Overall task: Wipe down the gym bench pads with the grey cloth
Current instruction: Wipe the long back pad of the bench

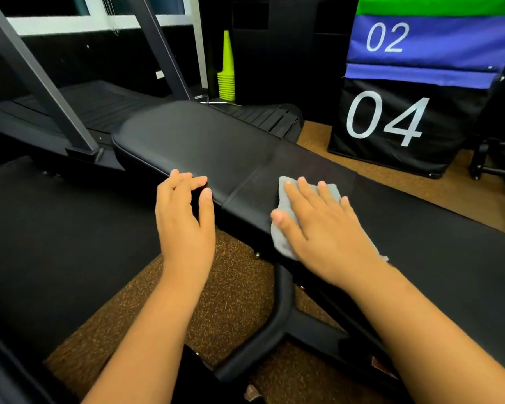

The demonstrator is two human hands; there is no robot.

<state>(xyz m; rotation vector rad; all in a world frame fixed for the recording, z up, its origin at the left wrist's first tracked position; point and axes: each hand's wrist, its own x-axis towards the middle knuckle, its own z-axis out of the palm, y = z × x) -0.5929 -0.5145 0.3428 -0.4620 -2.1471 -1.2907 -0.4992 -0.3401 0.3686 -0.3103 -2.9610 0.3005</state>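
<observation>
A black gym bench runs across the view from upper left to right. Its far pad [193,135] is glossy, and a seam separates it from the nearer pad [303,167]. The grey cloth [283,199] lies crumpled on the nearer pad just right of the seam. My right hand [318,225] presses flat on the cloth with fingers spread, covering most of it. My left hand [184,211] grips the near edge of the far pad, fingers curled over the top and thumb on the side.
The bench's black steel leg [274,325] stands on speckled brown floor between my arms. A treadmill [79,112] stands behind the bench at left. A stack of lime cones [226,74] and soft plyo boxes marked 02 and 04 [391,118] stand at the back.
</observation>
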